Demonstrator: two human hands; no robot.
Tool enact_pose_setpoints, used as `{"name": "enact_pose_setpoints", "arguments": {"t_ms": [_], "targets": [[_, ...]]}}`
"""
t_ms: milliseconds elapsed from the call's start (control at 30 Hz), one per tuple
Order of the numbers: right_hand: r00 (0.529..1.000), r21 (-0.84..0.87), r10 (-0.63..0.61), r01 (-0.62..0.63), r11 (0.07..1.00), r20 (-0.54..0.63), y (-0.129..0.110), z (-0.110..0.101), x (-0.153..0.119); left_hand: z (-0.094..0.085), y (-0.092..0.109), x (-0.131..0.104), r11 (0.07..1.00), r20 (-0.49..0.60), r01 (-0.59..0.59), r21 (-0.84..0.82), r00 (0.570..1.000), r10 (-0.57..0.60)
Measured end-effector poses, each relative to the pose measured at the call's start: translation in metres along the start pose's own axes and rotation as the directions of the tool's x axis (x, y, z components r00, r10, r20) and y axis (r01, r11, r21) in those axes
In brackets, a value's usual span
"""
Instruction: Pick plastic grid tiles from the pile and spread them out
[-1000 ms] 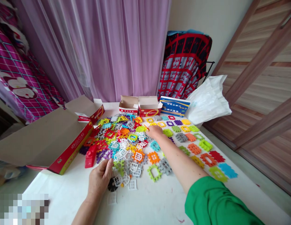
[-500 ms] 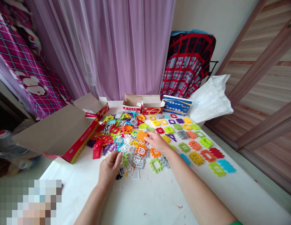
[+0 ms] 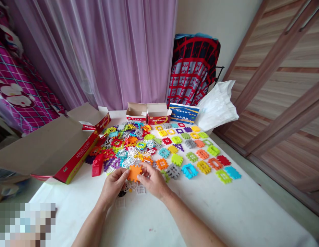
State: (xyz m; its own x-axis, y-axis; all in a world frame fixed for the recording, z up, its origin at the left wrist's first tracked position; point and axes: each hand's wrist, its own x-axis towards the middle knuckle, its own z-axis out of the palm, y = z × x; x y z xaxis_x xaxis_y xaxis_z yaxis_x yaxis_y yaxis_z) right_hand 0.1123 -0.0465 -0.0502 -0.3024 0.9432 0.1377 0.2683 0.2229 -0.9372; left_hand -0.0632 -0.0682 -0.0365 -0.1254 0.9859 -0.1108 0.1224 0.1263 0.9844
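Note:
An orange building block (image 3: 134, 173), flat and square with toothed edges, is held up between both hands near the front of the pile. My left hand (image 3: 115, 183) pinches its left edge with thumb and fingers. My right hand (image 3: 153, 181) grips its right edge the same way. Beyond the hands lies a heap of mixed coloured blocks (image 3: 115, 142) with white lattice window pieces (image 3: 130, 160) among them. Right of my right hand sit a grey block (image 3: 173, 171) and a blue frame block (image 3: 189, 171). A red piece (image 3: 97, 164) rests at the heap's left.
Blocks in loose rows (image 3: 203, 154) cover the table's right half. A large open red carton (image 3: 72, 168) stands at left. Small red boxes (image 3: 158, 118), a blue box (image 3: 184, 113) and a white bag (image 3: 218, 106) line the back edge.
My right hand has drawn the orange block back toward me and left, and my left hand has closed on it too. The whole view has shifted slightly to the right.

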Motion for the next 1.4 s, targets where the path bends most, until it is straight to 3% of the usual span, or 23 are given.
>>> {"name": "enact_pose_setpoints", "arguments": {"t_ms": [333,533,900,1300,1400], "targets": [[0.971,-0.377,-0.227,0.183,0.908,-0.073,0.003,-0.005,-0.003,0.001,0.002,-0.001,0.999,-0.005,0.043,0.005,0.999,-0.043],[0.945,-0.496,-0.284,0.172,0.851,-0.161,0.008,-0.007,-0.002,0.005,-0.001,0.000,0.997,0.010,0.035,-0.069,0.999,-0.035],[0.917,-0.541,-0.362,0.220,0.812,-0.169,0.006,-0.002,-0.007,0.002,0.003,0.000,0.983,-0.025,0.115,-0.145,0.993,-0.119],[0.934,-0.525,-0.311,0.177,0.832,-0.178,0.002,-0.004,-0.006,0.000,0.005,-0.001,0.997,-0.008,0.072,-0.041,0.997,-0.072],[0.930,-0.521,-0.303,0.157,0.839,-0.208,0.005,-0.007,-0.005,-0.002,0.008,0.000,0.999,-0.050,0.033,-0.029,0.998,-0.035]]}}
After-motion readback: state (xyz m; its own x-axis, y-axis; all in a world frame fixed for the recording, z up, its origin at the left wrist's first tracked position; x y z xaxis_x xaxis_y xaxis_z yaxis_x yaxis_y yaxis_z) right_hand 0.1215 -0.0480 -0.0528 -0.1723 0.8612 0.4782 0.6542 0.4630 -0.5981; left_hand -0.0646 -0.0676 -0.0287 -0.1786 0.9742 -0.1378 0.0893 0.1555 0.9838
